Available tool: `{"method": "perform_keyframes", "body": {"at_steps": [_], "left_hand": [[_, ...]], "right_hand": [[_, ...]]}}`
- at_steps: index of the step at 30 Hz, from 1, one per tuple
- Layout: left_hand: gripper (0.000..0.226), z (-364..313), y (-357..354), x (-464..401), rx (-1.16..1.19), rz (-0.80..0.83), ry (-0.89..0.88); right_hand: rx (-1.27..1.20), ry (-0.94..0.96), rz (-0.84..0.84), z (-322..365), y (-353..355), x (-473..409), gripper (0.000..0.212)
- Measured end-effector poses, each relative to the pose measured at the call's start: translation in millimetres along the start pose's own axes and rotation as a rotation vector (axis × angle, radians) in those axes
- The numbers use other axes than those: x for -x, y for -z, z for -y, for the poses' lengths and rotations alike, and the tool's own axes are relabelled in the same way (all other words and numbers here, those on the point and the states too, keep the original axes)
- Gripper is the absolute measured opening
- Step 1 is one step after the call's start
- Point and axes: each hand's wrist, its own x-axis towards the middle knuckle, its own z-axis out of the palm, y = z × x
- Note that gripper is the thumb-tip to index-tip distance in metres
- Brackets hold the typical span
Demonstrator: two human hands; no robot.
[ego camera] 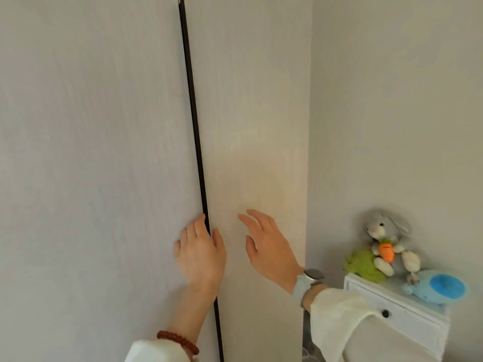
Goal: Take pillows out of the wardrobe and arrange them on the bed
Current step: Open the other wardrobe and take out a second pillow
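Wardrobe (104,152) closed, filling most of the head view; pale wood-grain doors, no brand mark, label or lettering readable anywhere on them. Dark vertical gap (194,126) between the two doors taken as the reference line. Left door (91,126) to the left of the gap, right door (256,113) to its right.

Left hand (200,253) across the gap low down: fingers laid on the left door at its edge, fingertips at the gap, thumb on the right-door side. Whether the fingers hook into the gap or only rest there cannot be told. Brown bead bracelet (177,342) on the left wrist, below the hand and just left of the gap.

Right hand (269,246) to the right of the gap, in front of the right door, fingers straight and spread, holding nothing; contact with the door surface cannot be confirmed. Watch (309,279) with pale strap on the right wrist; face unreadable. White sleeves on both arms.

Pillows not visible; wardrobe interior hidden behind the shut doors. Bed out of view.

Well to the right of the gap, past the wardrobe's right edge: white cabinet (392,307) with a dark knob, carrying a grey plush rabbit (386,231) holding an orange carrot, a green plush toy (363,262) and a blue plush toy (441,286). No writing legible on any.
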Motion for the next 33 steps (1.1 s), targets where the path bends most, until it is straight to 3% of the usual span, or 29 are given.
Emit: {"method": "perform_keyframes", "body": {"at_steps": [4, 13, 17, 22, 24, 29, 33], "left_hand": [[0.025, -1.3, -14.4, -3.3, -0.150, -0.133, 0.017], [0.008, -32.3, -7.9, 2.3, -0.159, -0.163, 0.229], [0.011, -54.3, 6.8, 31.1, -0.145, -0.187, 0.256], [0.024, -83.1, 42.8, 93.1, -0.068, -0.309, 0.263], [0.032, -93.7, 63.0, 116.1, -0.077, -0.356, 0.249], [0.019, -111.9, 110.4, 164.4, -0.164, -0.497, 0.257], [0.028, -115.9, 156.3, 203.1, -0.296, -0.605, 0.270]], "right_hand": [[0.148, 0.204, 0.146, -31.7, -34.0, -36.0, 0.067], [0.063, 0.402, 0.113, -68.4, -49.4, -42.8, 0.080], [-0.130, 0.433, 0.208, -75.8, -36.1, -35.3, 0.061], [-0.562, 0.495, 0.219, -59.5, -11.2, 23.3, 0.046], [-0.727, 0.585, 0.272, -40.7, 1.1, 56.8, 0.044], [-0.895, 0.826, 0.418, 11.1, 18.2, 124.3, 0.050], [-0.978, 0.982, 0.422, 50.2, 27.2, 152.5, 0.053]]}}
